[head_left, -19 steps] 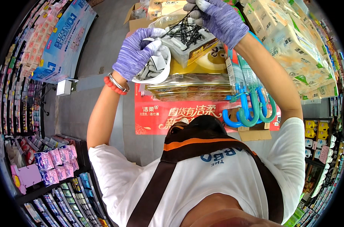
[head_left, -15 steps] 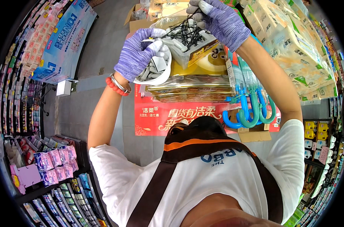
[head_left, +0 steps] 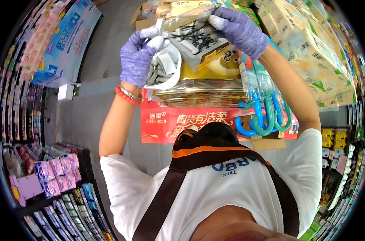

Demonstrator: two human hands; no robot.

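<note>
My left hand, in a purple glove with pale fingertips, pinches a light grey plastic tag. My right hand, gloved alike, is closed at the thin black cords, its fingertips pressed together around them. These cords lie tangled over a clear plastic box that holds several grey tags. Below my left hand stands a round white tub with grey plastic pieces and a white block in it. My left fingers partly cover its rim.
Flat golden packages are stacked before the box on a red printed carton. Umbrellas with blue and green hooked handles stand at the right. Wrapped tissue packs rise beyond my right arm. Shelves line the left.
My left hand has lifted slightly and turned, raising the grey tag upright and uncovering more of the tub. My right hand has shifted slightly down and right.
</note>
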